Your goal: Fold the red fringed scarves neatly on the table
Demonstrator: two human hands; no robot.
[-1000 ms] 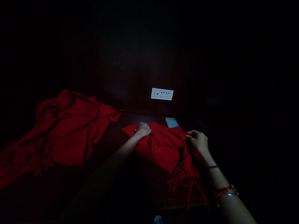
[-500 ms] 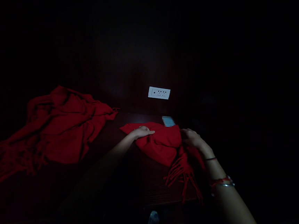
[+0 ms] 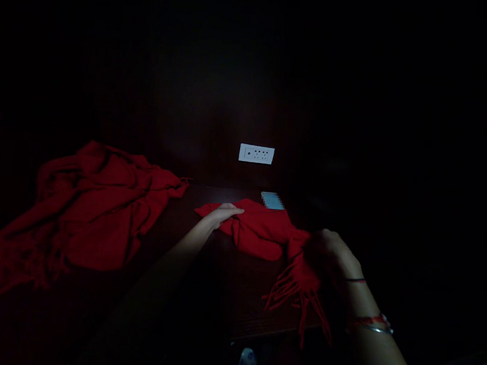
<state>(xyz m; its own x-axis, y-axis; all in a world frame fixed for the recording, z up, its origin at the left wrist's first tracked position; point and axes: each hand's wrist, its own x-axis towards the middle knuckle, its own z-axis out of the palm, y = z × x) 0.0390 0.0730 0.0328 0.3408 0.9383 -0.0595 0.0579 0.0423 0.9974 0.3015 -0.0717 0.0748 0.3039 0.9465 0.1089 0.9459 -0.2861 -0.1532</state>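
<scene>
A red fringed scarf (image 3: 264, 232) lies bunched on a dark table in dim light. My left hand (image 3: 222, 213) rests on its far left corner with the fingers stretched flat, pinning the cloth. My right hand (image 3: 331, 253) is closed round the scarf's right end, where the fringe (image 3: 297, 295) hangs down over the table's front edge. Bracelets sit on my right wrist (image 3: 370, 323).
A second, larger red scarf (image 3: 96, 209) lies crumpled at the left, its fringe trailing toward the lower left. A white wall socket (image 3: 256, 153) is at the back, a small pale object (image 3: 271, 200) below it. Everything else is too dark to see.
My right hand has pulled the scarf's fringed end toward me and to the right. My left hand has flattened on the far corner. The scarf is now drawn out narrower.
</scene>
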